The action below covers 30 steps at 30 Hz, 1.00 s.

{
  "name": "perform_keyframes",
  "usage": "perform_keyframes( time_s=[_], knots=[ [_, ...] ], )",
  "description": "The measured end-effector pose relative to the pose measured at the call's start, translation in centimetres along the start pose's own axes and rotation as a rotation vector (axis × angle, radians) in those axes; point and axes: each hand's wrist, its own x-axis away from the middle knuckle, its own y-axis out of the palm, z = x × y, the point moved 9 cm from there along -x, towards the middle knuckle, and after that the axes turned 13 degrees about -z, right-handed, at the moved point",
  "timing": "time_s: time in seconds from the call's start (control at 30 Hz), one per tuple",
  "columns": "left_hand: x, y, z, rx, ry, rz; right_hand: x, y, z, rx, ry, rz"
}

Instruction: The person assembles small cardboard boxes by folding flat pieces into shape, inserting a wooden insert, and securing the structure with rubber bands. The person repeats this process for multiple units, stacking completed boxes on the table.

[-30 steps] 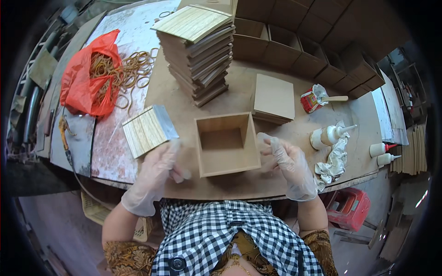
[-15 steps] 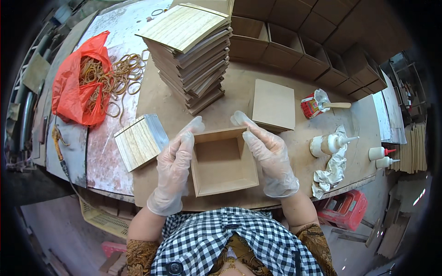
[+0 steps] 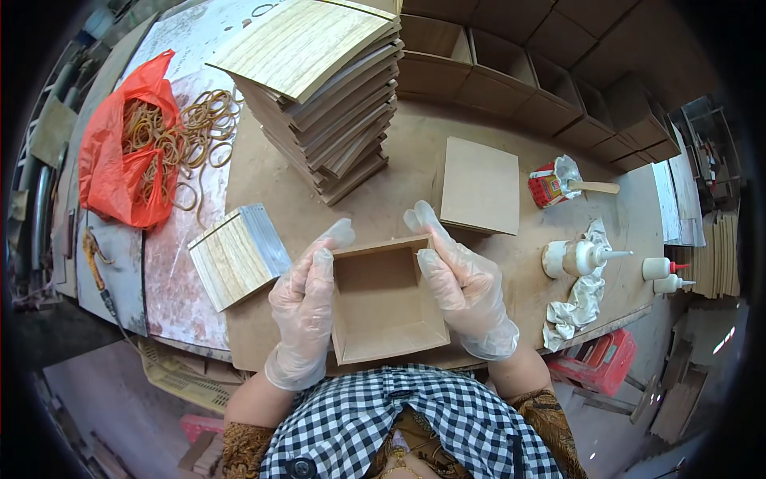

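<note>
The left hand (image 3: 305, 307), in a clear glove, is clamped along the left wall of the box (image 3: 381, 307); the right hand (image 3: 471, 299), gloved alike, grips the far right corner, its thumb over the rim. The box sits between them, close to the person's front, its mouth facing up toward the person. Whether its base touches the table (image 3: 411, 172), I can't tell from here.

To hold it well, I'd keep both palms pressing evenly, opposite each other, so the walls stay square and no corner gets pushed out of true. Loose glove tips are best kept clear of the edges. The small stack (image 3: 235, 259) lies just beside the left hand, so that elbow wants care; the boards (image 3: 479, 188) are near the right fingers.

As for writing, the red tub (image 3: 550, 182) carries printing, too small for me to make out. On the glue bottle (image 3: 576, 258) beside the cloth (image 3: 576, 307) I can see no label.
</note>
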Motion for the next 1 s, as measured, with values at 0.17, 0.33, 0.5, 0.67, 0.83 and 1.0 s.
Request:
perform_keyframes(
  time_s=[0.17, 0.33, 0.5, 0.67, 0.83, 1.0],
  knots=[
    [-0.2, 0.4, -0.3, 0.051, -0.055, -0.047, -0.3, -0.3, 0.1, -0.052, -0.014, 0.009],
    [0.4, 0.0, -1.6, 0.280, -0.199, 0.008, -0.8, 0.0, 1.3, -0.273, 0.088, 0.030],
    [0.0, 0.3, -2.0, 0.375, -0.189, -0.011, -0.9, 0.2, 2.6, -0.514, 0.310, 0.127],
    [-0.5, -0.2, -1.2, 0.252, -0.117, 0.038, -1.2, 0.7, 3.3, -0.710, 0.213, 0.121],
    [-0.6, -0.5, -1.6, 0.243, -0.016, 0.078, -1.8, 0.3, 3.1, -0.551, 0.063, 0.110],
    [-1.2, -0.3, -1.2, 0.156, 0.027, 0.052, -1.6, 0.6, 3.6, -0.584, 0.057, 0.108]
  ],
)
